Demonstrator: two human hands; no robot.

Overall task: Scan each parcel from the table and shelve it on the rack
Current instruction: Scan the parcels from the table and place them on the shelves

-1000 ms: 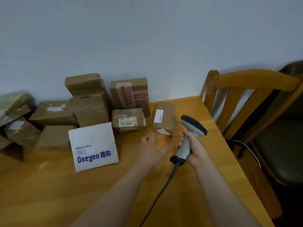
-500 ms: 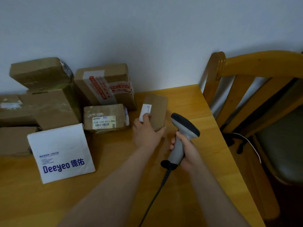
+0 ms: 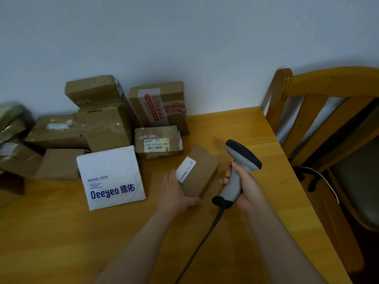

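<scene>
My left hand (image 3: 176,193) grips a small brown parcel (image 3: 202,171) with a white label, holding it tilted just above the wooden table (image 3: 61,232). My right hand (image 3: 244,187) holds the grey handle of a barcode scanner (image 3: 238,171), whose dark head points away to the upper right, just right of the parcel. The scanner's cable (image 3: 196,249) runs down between my forearms. Several more brown parcels (image 3: 102,128) are stacked against the wall at the left, with a labelled box (image 3: 158,141) and a white Deeyeo mailer (image 3: 111,177) in front. No rack is in view.
A wooden chair (image 3: 320,111) with a dark seat stands right beside the table's right edge. A white wall runs behind the parcels. A thin white cord (image 3: 326,181) lies by the chair.
My left hand reached forward, took hold of the small parcel and pulled it back toward me, tilting it. The scanner stayed in my right hand beside it.
</scene>
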